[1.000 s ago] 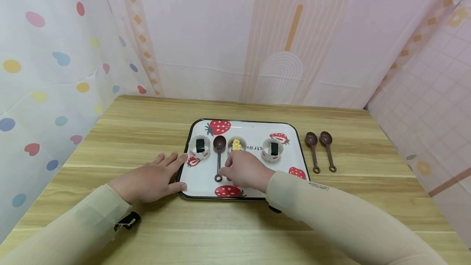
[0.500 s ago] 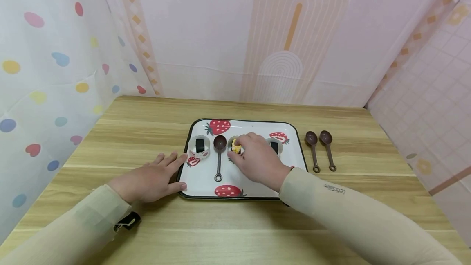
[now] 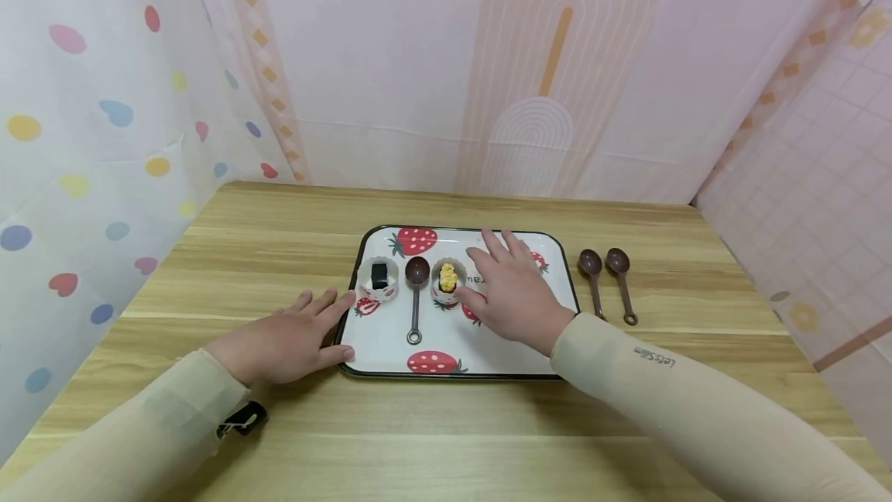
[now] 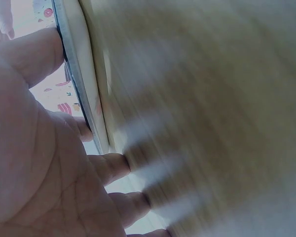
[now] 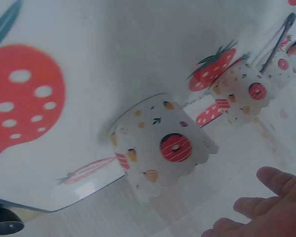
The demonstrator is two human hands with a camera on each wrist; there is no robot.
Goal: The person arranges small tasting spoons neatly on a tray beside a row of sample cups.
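Wooden table (image 3: 279,440), broad and bare-grained, bearing a strawberry-print tray (image 3: 390,355) with a dark rim. On the tray, three small paper cups in a row: left cup (image 3: 379,279) with a dark-banded piece inside, middle cup (image 3: 447,283) with yellow filling, right cup (image 5: 160,143) hidden under the hand in the head view, plain in the right wrist view. A brown spoon (image 3: 415,297) between left and middle cups; two spare spoons (image 3: 608,285) off the tray's right edge.

Probably very light, these cups: thin, crushable scalloped paper, easily tipped, best pinched gently by the wall low down or cupped round the base. Tray likely stiff and slick, best taken by the rim.

Left hand (image 3: 282,343): flat on the table, fingers straight, thumb and fingertips touching the tray's left rim, gripping nothing. Right hand (image 3: 512,293): spread wide over the tray's right part, fingers extended, holding nothing, thumb just beside the middle cup; contact with the covered cup not discernible.
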